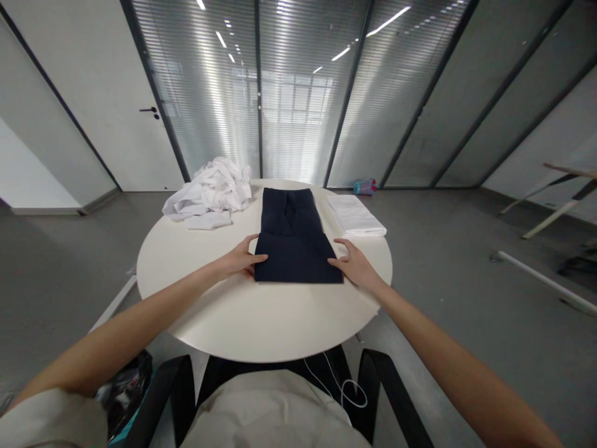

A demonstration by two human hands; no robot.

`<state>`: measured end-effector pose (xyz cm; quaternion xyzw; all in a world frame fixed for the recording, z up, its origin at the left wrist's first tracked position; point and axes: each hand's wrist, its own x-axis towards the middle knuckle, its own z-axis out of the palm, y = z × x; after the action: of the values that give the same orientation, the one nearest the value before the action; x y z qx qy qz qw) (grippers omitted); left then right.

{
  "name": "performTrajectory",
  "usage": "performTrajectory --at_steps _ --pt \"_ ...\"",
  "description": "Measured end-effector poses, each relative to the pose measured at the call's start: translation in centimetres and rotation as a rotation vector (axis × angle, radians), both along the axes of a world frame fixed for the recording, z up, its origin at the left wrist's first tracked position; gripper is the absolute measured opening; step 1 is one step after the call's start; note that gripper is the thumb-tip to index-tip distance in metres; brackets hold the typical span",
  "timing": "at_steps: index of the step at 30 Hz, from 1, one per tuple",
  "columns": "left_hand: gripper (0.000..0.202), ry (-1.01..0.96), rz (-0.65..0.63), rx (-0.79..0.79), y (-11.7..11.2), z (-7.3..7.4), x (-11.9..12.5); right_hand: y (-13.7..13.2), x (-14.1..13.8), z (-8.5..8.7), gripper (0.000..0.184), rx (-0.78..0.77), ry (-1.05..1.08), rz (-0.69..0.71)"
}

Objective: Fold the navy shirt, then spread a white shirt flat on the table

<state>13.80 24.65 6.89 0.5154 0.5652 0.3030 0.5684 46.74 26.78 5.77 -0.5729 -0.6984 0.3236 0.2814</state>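
**Dark trousers [293, 249] lying folded on the round bench [261, 320]**

The left hand [240, 258] and the right hand [355, 266] are touching both sides of them, open and apart, while a white clothes pile [209, 190] and folded white cloth [354, 214] are lying just beside.

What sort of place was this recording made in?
Probably an office or meeting room: a glass partition wall with slatted blinds, a round white table and a grey floor.
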Motion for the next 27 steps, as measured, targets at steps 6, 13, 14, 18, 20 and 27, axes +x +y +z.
performTrajectory --at_steps 6,13,14,18,20,27 --pt "0.107 -0.025 -0.094 0.084 -0.6 -0.2 -0.6 -0.5 0.1 0.0 0.056 -0.01 0.0 -0.009" --pt "0.069 0.169 -0.1 0.327 -0.6 -2.1 -0.9 -1.5 0.1 -0.5 0.051 0.183 -0.193 0.019" --pt "0.06 0.266 -0.07 0.451 -0.7 -2.1 -0.9 -1.9 0.0 -0.5 0.049 0.291 -0.266 0.005" --pt "0.034 0.659 -0.013 1.014 -0.9 -1.0 0.3 -2.2 -1.5 0.8 0.043 0.638 -0.463 0.013" --pt "0.03 0.745 -0.093 1.113 -0.2 -0.2 1.6 -1.3 -2.8 1.4 0.046 0.653 -0.493 0.118" --pt "0.066 0.975 -0.391 0.855 1.8 -2.2 4.1 2.6 -4.9 -1.1 0.068 0.358 -0.67 0.418"
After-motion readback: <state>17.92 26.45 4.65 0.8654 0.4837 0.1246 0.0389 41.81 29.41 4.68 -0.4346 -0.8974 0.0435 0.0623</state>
